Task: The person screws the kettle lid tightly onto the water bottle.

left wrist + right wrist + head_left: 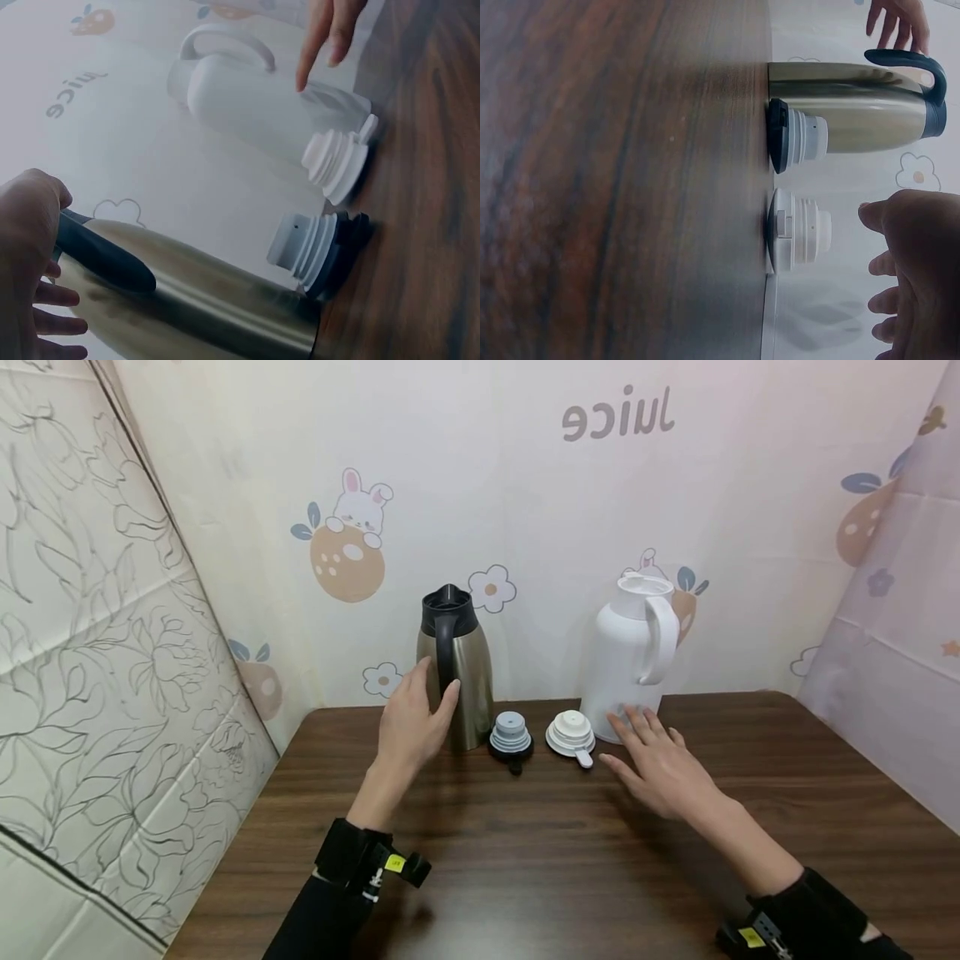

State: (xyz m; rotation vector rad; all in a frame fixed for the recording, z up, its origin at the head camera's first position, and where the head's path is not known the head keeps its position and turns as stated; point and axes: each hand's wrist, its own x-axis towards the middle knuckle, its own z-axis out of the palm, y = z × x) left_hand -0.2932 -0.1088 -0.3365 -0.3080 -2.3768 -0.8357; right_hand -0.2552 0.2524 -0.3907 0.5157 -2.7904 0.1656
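The brushed-steel vacuum jug with the black collar and black handle (456,672) is standing upright at the back of the dark wood-grain bench (525,860), close against the printed backdrop; its long axis is running vertically and its handle is facing towards me; I am seeing my left hand (411,718) lying just in front of it and to its left, fingers relaxed and spread, thumb and fingertips reaching either side of the handle's lower end; I cannot tell whether they are touching the steel yet, and nothing is being gripped. My right hand (660,756) is hovering flat and open, fingers straight, in front of the white plastic jug with the looped handle (630,652), its fingertips close to that jug's base. So the left hand is the nearer one to the steel jug, with the right well apart from it. Between the two jugs, two stoppers are lying upturned on the bench: the grey stopper with the black cap (511,739) just beside the steel jug, and the white stopper (572,733) just beside the white jug. The steel jug's mouth is standing open; its body is looking smooth and lightly reflective.
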